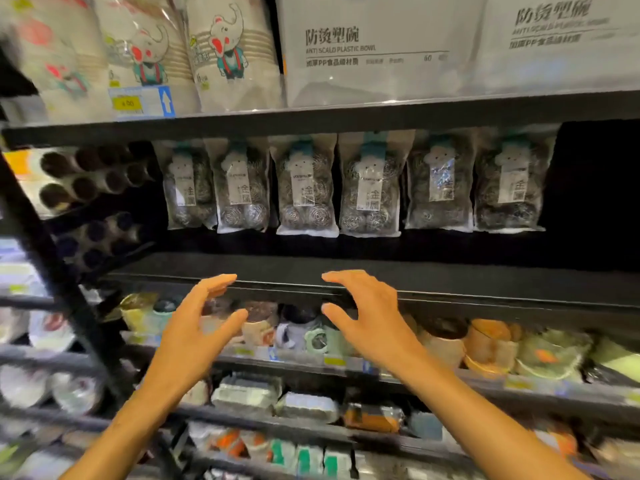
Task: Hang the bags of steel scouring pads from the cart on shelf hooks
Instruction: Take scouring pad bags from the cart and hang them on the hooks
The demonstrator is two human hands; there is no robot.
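Both hands are up in front of the shelving. Your left hand (194,327) is spread, fingers and thumb apart, holding nothing. Your right hand (367,317) mirrors it, fingers loosely arched, empty too. They face each other with a gap between them, level with the front edge of the dark shelf (485,289). Above them, six bags of steel scouring pads (306,188) hang in a row beneath the upper shelf board (415,114), side by side, well clear of your fingers. On that board stand packs of paper cups (228,53) at left and packs of plastic bowls (377,46) at right. The lower shelves are blurred.
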